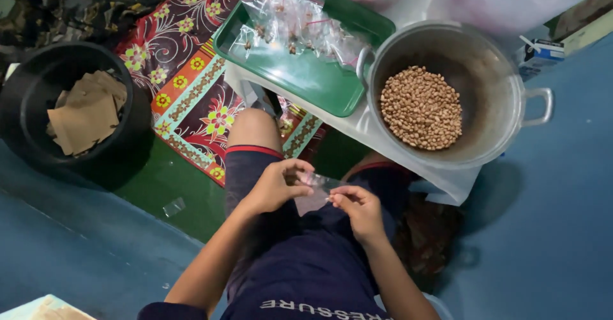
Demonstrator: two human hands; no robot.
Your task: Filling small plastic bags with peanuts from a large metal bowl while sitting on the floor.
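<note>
Dull metal pot; glossy green plastic tray; clear plastic bag.

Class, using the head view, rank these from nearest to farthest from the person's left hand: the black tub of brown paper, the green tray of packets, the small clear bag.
Measured from the left hand:
1. Small clear bag, held between both hands, just to its right.
2. Green tray, on the low white table ahead.
3. Black tub, far left on the floor.

Green tray (floral red mat)
</note>
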